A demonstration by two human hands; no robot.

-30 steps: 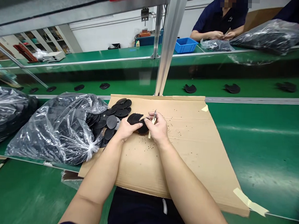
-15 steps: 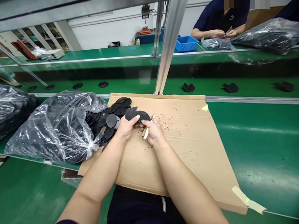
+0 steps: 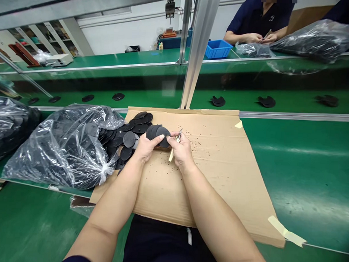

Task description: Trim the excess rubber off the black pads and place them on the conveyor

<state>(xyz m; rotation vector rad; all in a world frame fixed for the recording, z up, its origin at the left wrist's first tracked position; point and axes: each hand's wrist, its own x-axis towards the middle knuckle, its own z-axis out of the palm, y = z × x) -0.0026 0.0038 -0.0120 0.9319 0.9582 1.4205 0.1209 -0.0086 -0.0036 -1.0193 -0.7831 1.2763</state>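
My left hand (image 3: 147, 147) is closed on a fanned stack of flat black discs (image 3: 163, 135), its thumb pressing on their faces. My right hand (image 3: 182, 149) is wrapped round small nippers (image 3: 171, 154) with pale yellow handles, their metal tip pointing up and away from me. Its thumb and finger also touch the right edge of the discs. Both hands are above a cardboard sheet (image 3: 212, 189) sprinkled with tiny black bits. Left of my hands lies a pile of loose black discs (image 3: 129, 139), spilling from a clear plastic bag (image 3: 59, 150).
Another filled bag (image 3: 11, 129) stands at the far left. Beyond the cardboard, black pieces (image 3: 218, 101) lie spaced along a green belt (image 3: 153, 94). A metal post (image 3: 198, 51) rises behind the cardboard. Across the belt, a co-worker (image 3: 258, 25) sits beside a blue bin (image 3: 218, 49).
The discs in my hands have turned, so the front one faces me more fully. The right hand has tilted the nippers more upright. Black pieces on the belt have shifted slightly left.
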